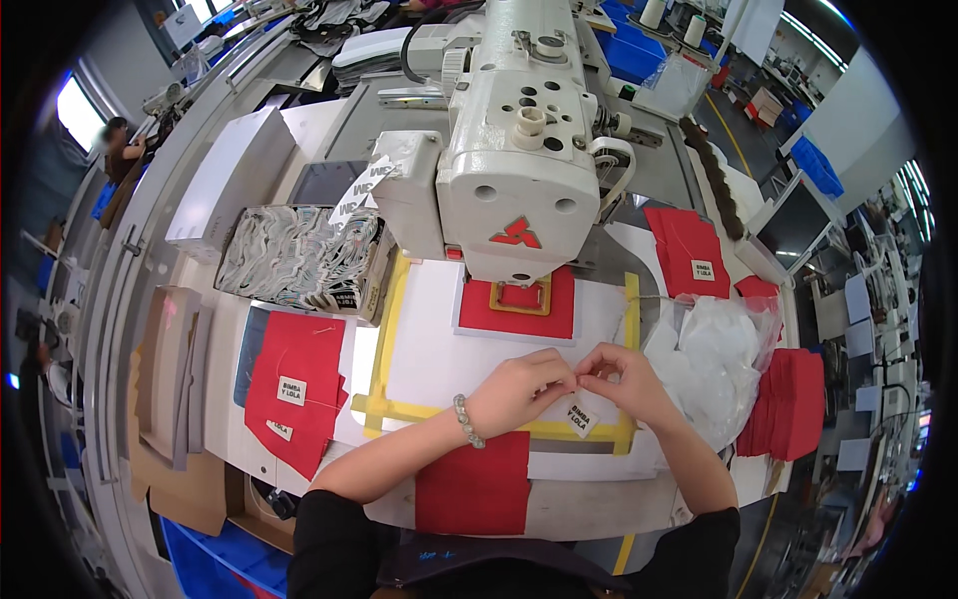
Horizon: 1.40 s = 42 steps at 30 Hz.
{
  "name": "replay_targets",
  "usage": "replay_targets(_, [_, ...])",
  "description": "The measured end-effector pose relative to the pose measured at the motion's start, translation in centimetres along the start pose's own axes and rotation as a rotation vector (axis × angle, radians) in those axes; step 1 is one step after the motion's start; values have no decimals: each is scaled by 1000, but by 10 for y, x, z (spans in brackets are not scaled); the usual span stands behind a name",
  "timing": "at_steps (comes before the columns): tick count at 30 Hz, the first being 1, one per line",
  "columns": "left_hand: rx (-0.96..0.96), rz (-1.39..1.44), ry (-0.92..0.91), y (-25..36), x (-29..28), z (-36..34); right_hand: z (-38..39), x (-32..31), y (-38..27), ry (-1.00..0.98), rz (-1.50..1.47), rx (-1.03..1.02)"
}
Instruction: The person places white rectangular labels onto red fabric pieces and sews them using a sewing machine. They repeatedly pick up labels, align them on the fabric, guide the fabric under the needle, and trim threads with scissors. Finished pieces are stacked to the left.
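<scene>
My left hand, with a beaded bracelet at its wrist, and my right hand meet fingertip to fingertip over the white work plate. Both are closed in a pinch on a small white printed label, which hangs tilted below the fingers. Just beyond them, a red fabric piece lies under a yellowish clamp frame beneath the white sewing machine head. Another red fabric piece lies at the near table edge, below my left wrist.
To the left stand a box packed with folded labels and a stack of red pieces bearing labels. At the right are a clear plastic bag with white contents, a red stack and labelled red pieces.
</scene>
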<state>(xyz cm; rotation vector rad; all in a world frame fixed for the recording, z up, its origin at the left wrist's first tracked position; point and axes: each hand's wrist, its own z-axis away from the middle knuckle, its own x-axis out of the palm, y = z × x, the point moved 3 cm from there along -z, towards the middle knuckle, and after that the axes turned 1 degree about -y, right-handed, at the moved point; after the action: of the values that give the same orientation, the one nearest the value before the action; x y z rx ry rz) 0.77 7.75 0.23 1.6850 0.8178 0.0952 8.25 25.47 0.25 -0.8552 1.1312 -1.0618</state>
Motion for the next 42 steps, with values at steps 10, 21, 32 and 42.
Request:
replay_targets(10, [-80,29,196,-17,-40,19,-35,29,-9,-95,-469,112])
replay_targets(21, [-254,-152,34,-36,-64,20,-114,10,-12,118,20,46])
replay_targets(32, [-72,-908,-102,-49,-49,17,-131,10,-6,178,36,24])
replay_targets(42, [-4,-1084,-86,-49,-41,11,-132,12,-8,212,18,-1])
